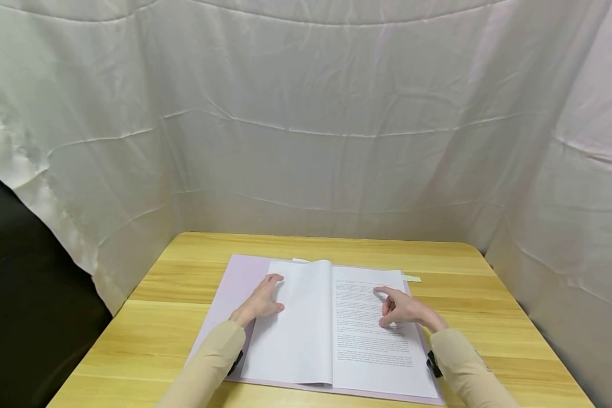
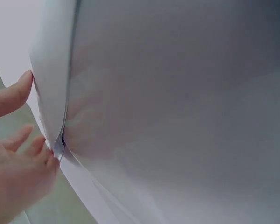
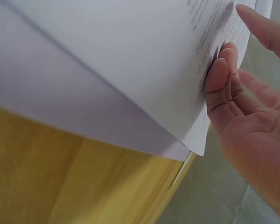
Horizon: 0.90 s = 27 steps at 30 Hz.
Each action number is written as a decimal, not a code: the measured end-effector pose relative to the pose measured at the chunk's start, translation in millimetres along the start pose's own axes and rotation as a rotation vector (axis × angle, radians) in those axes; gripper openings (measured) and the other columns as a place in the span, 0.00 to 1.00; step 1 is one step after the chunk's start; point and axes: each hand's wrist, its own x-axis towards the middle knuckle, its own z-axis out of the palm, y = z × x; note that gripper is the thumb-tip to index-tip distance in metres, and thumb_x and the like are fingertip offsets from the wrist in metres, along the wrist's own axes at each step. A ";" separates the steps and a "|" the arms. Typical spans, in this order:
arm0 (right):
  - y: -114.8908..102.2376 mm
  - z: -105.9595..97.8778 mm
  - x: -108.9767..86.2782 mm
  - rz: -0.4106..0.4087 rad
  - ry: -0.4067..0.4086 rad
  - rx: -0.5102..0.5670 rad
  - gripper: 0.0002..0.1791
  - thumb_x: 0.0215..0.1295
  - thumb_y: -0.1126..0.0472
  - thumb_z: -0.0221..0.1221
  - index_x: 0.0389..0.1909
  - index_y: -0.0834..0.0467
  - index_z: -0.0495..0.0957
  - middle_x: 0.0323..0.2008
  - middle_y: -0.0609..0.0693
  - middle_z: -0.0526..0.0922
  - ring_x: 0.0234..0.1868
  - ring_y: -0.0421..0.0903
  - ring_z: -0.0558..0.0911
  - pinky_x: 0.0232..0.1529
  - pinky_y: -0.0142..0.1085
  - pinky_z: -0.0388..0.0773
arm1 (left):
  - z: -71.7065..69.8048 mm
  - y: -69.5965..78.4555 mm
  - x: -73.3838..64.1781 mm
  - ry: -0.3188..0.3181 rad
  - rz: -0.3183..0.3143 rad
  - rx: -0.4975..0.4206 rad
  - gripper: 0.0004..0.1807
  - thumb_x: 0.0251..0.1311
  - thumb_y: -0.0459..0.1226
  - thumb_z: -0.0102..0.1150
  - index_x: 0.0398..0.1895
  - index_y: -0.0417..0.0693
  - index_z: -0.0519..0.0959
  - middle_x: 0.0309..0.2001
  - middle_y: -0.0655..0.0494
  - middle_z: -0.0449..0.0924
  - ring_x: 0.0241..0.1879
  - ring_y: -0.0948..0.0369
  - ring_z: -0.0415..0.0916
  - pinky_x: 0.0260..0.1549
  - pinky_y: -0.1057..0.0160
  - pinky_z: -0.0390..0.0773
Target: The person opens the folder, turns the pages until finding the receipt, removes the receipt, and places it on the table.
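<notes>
A lilac folder (image 1: 238,277) lies spread on the table, with a stack of white sheets in it. The left-hand sheet (image 1: 298,334) is blank and bows up near the spine, while the right-hand sheet (image 1: 369,377) carries small printed text. My left hand (image 1: 260,300) rests at the outer edge of the blank sheet, thumb and fingers apart. Over the printed lines, my right hand (image 1: 405,309) has its index finger extended and its other fingers bent, touching the page in the right wrist view. Neither hand grips a sheet.
The wooden table (image 1: 148,334) surrounds the folder. A pale green tab (image 1: 412,279) sticks out past the folder's right edge. Light grey curtains (image 1: 336,141) hang behind and at both sides, and a dark area (image 1: 25,294) shows at the left.
</notes>
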 end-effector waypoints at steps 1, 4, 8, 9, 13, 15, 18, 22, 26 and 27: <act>0.9 -0.3 0.1 -0.007 0.002 0.003 0.48 0.53 0.69 0.71 0.72 0.75 0.56 0.28 0.51 0.76 0.27 0.39 0.71 0.27 0.26 0.67 | 0.2 -0.5 0.1 -0.020 0.008 -0.013 0.38 0.56 0.27 0.68 0.70 0.34 0.64 0.72 0.34 0.61 0.73 0.37 0.59 0.74 0.38 0.60; 3.3 -0.7 0.0 -0.014 0.011 0.010 0.47 0.54 0.68 0.70 0.72 0.75 0.57 0.28 0.52 0.78 0.26 0.38 0.71 0.27 0.26 0.68 | 0.4 -1.8 -0.3 -0.066 0.027 -0.035 0.35 0.59 0.26 0.65 0.69 0.34 0.64 0.73 0.34 0.62 0.74 0.37 0.58 0.75 0.39 0.59; 4.9 -1.7 -0.1 -0.011 0.025 0.028 0.45 0.56 0.67 0.70 0.71 0.74 0.58 0.29 0.53 0.79 0.26 0.39 0.72 0.26 0.27 0.69 | -0.2 -3.5 -0.6 -0.098 0.060 -0.044 0.32 0.61 0.25 0.62 0.69 0.33 0.65 0.74 0.32 0.60 0.75 0.37 0.56 0.76 0.38 0.57; 5.2 -2.3 -0.1 -0.014 0.031 0.031 0.45 0.56 0.67 0.70 0.71 0.74 0.58 0.29 0.54 0.80 0.27 0.39 0.73 0.26 0.27 0.70 | -0.5 -3.8 -0.6 -0.105 0.071 -0.045 0.31 0.61 0.25 0.61 0.68 0.33 0.65 0.74 0.31 0.60 0.75 0.36 0.55 0.76 0.38 0.57; 8.2 -4.3 1.2 -0.043 0.080 -0.004 0.41 0.58 0.65 0.69 0.69 0.74 0.62 0.31 0.53 0.82 0.30 0.40 0.76 0.30 0.27 0.73 | -0.7 -5.2 -0.1 -0.137 0.078 -0.032 0.29 0.62 0.26 0.59 0.68 0.33 0.66 0.74 0.31 0.58 0.76 0.36 0.54 0.76 0.38 0.55; 10.9 -5.2 2.3 -0.071 0.110 -0.036 0.38 0.59 0.65 0.69 0.67 0.74 0.65 0.32 0.53 0.83 0.31 0.39 0.76 0.34 0.26 0.73 | -0.6 -5.9 0.4 -0.148 0.075 -0.021 0.29 0.63 0.27 0.59 0.67 0.33 0.66 0.75 0.32 0.58 0.76 0.36 0.54 0.77 0.39 0.55; 14.7 -6.4 4.2 -0.097 0.167 -0.056 0.34 0.59 0.65 0.68 0.64 0.74 0.68 0.34 0.55 0.83 0.33 0.38 0.77 0.37 0.25 0.73 | -0.8 -6.7 1.0 -0.165 0.068 -0.020 0.28 0.64 0.27 0.59 0.67 0.34 0.67 0.76 0.33 0.57 0.77 0.37 0.53 0.77 0.39 0.54; 18.6 -9.0 6.6 -0.081 0.254 -0.074 0.30 0.59 0.65 0.68 0.61 0.72 0.73 0.41 0.60 0.83 0.40 0.45 0.79 0.41 0.31 0.76 | -1.2 -8.3 2.1 -0.181 0.078 -0.028 0.28 0.63 0.28 0.59 0.67 0.34 0.68 0.76 0.32 0.56 0.77 0.36 0.52 0.77 0.37 0.53; 22.6 -10.8 9.0 -0.034 0.312 -0.114 0.28 0.59 0.65 0.68 0.60 0.68 0.75 0.52 0.66 0.83 0.53 0.61 0.81 0.56 0.51 0.79 | -2.5 -9.3 1.2 -0.197 0.079 -0.032 0.30 0.61 0.29 0.59 0.68 0.34 0.66 0.76 0.32 0.54 0.77 0.36 0.51 0.76 0.37 0.53; 23.1 -11.0 9.3 -0.029 0.319 -0.125 0.28 0.59 0.65 0.68 0.61 0.68 0.75 0.55 0.67 0.82 0.57 0.65 0.79 0.60 0.57 0.77 | -2.9 -9.1 0.6 -0.200 0.077 -0.032 0.31 0.61 0.30 0.59 0.68 0.34 0.66 0.77 0.32 0.54 0.77 0.36 0.51 0.76 0.37 0.53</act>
